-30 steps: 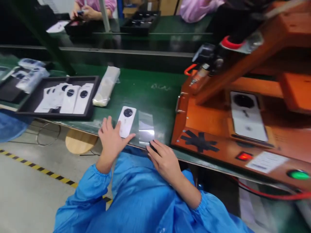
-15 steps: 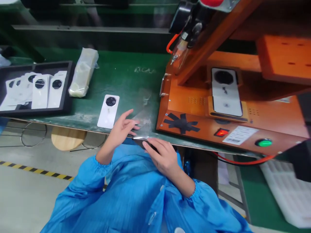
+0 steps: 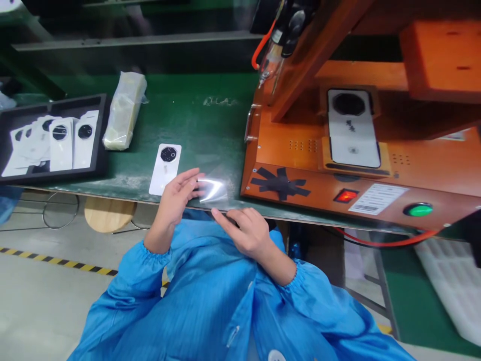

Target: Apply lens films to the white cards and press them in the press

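A sheet of clear plastic film point(image 3: 215, 190) lies at the bench edge, with a bright glare on it. My left hand point(image 3: 176, 198) has its thumb and fingers closed on the film's left side. Just below the film's lower edge is my right hand point(image 3: 246, 231), its index finger stretched out and the others loosely bent, holding nothing that I can see. Beside my left hand lies a white phone back cover point(image 3: 164, 168) with a black camera area, face up on the green bench. Another white cover point(image 3: 355, 135) rests in the orange press machine to the right.
At the left, a black tray point(image 3: 100, 135) holds several white covers. A wrapped pale block point(image 3: 126, 110) lies beside it. The orange machine point(image 3: 270, 150) carries a red lit switch point(image 3: 343, 195) and a green button point(image 3: 418, 209). A wooden stool point(image 3: 109, 214) stands below the bench.
My left hand has closed on the film and moved slightly left. The film has shifted up from the bench edge, and my right fingers have come away from it and bent more.
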`<act>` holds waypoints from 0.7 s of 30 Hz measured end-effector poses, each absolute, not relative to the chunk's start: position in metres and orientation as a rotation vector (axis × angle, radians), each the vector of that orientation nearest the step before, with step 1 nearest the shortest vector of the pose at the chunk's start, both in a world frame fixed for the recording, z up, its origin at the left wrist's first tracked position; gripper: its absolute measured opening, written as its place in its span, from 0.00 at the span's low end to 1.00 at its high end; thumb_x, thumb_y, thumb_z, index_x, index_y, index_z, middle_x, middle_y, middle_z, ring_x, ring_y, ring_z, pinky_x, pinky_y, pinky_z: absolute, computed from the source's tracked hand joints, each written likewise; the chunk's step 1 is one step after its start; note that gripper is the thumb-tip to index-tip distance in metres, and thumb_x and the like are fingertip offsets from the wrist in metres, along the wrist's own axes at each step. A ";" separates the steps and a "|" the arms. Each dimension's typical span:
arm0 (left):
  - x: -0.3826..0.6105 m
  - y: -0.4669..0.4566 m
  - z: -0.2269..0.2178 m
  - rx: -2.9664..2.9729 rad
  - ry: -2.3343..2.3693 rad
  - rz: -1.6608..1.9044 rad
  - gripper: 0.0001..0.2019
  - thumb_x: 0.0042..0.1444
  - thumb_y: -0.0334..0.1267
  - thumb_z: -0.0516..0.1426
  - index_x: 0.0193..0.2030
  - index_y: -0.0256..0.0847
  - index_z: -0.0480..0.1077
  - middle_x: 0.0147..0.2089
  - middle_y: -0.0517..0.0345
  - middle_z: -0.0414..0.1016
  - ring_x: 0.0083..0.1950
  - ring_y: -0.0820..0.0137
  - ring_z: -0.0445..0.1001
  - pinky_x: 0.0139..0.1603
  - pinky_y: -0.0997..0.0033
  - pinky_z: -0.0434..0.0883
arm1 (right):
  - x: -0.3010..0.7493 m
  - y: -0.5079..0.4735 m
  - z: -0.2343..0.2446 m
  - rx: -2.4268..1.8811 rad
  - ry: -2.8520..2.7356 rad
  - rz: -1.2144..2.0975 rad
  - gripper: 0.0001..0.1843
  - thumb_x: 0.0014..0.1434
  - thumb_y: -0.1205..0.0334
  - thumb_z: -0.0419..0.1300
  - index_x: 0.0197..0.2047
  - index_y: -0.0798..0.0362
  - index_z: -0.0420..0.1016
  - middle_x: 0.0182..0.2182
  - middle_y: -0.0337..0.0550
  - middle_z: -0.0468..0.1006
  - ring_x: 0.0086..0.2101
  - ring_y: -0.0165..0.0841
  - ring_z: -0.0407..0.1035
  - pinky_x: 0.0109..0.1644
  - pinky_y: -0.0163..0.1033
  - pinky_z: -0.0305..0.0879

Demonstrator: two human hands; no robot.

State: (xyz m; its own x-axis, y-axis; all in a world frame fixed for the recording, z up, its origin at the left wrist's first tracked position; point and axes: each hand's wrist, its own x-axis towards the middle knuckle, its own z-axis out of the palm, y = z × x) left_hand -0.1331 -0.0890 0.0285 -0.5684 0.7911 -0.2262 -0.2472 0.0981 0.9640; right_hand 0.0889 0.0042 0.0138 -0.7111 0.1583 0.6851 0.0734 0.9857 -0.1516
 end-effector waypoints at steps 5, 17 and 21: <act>-0.139 -0.083 0.031 0.487 1.517 1.688 0.21 0.64 0.48 0.67 0.60 0.40 0.80 0.64 0.42 0.82 0.61 0.56 0.83 0.55 0.58 0.83 | 0.080 0.008 0.019 -0.071 -2.294 0.210 0.16 0.73 0.73 0.62 0.62 0.60 0.78 0.37 0.43 0.81 0.34 0.33 0.68 0.37 0.42 0.60; -0.137 -0.085 0.031 0.600 1.498 1.572 0.35 0.63 0.49 0.69 0.74 0.47 0.67 0.59 0.47 0.83 0.56 0.61 0.84 0.57 0.58 0.82 | 0.068 0.015 0.015 -0.045 -2.189 0.163 0.07 0.72 0.74 0.64 0.50 0.56 0.80 0.35 0.42 0.82 0.31 0.30 0.67 0.36 0.41 0.57; -0.138 -0.078 0.026 0.701 1.658 1.566 0.30 0.52 0.39 0.74 0.62 0.42 0.78 0.44 0.56 0.84 0.44 0.69 0.83 0.51 0.66 0.82 | 0.071 0.015 0.013 -0.088 -2.269 0.158 0.06 0.74 0.71 0.63 0.46 0.53 0.82 0.35 0.41 0.84 0.30 0.30 0.70 0.35 0.41 0.58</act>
State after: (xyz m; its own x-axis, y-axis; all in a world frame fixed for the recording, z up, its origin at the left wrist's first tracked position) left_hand -0.1382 -0.0785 0.0259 -0.5785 0.8029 -0.1434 -0.0972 0.1067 0.9895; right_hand 0.0711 0.0149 0.0130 -0.6458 0.1161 0.7546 0.0108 0.9896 -0.1431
